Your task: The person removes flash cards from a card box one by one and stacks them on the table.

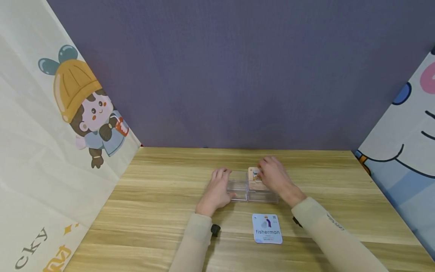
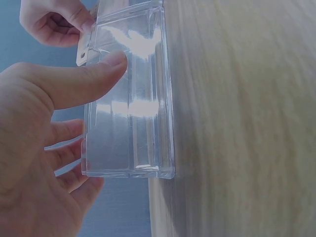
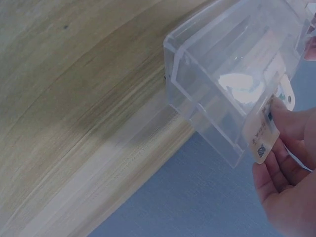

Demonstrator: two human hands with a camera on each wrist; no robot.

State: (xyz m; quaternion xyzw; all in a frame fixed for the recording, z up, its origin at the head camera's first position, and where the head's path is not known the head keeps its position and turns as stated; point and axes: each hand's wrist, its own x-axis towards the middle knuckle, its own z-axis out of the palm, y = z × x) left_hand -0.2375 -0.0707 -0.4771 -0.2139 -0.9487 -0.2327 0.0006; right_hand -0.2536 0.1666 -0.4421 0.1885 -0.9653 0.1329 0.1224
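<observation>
Peach card (image 1: 254, 183) was at the rear of the right half of a clear plastic holder (image 1: 237, 176), on edge, printed face toward the person. Whether its lower edge sat fully in the slot, could not tell. Right hand (image 1: 276, 176) pinched the card by its right part, thumb on the printed face, fingers curled behind, little gap between; some of the printing was covered. A small QR code (image 3: 262, 151) showed near 1 corner in the right wrist view. Left hand (image 1: 215, 192) gripped the holder's left end, thumb across the front, 4 fingers round the back, spread about as wide as the plastic between them. Glare on the plastic in both wrist views. Holder stood on a wood-grain table (image 1: 153, 211), a divider between its 2 halves. Nearer the person, a pale blue card (image 1: 267, 228) lay flat, apart from the holder, marked "fisherman" with a small figure above the word. Cream sleeves (image 1: 192, 243) covered both arms, dark lettering on the right. Beyond the table rose a purple-grey wall (image 1: 238, 75); to the left hung a white sheet (image 1: 34, 162) bearing a cartoon figure (image 1: 98, 111) in an orange hat
</observation>
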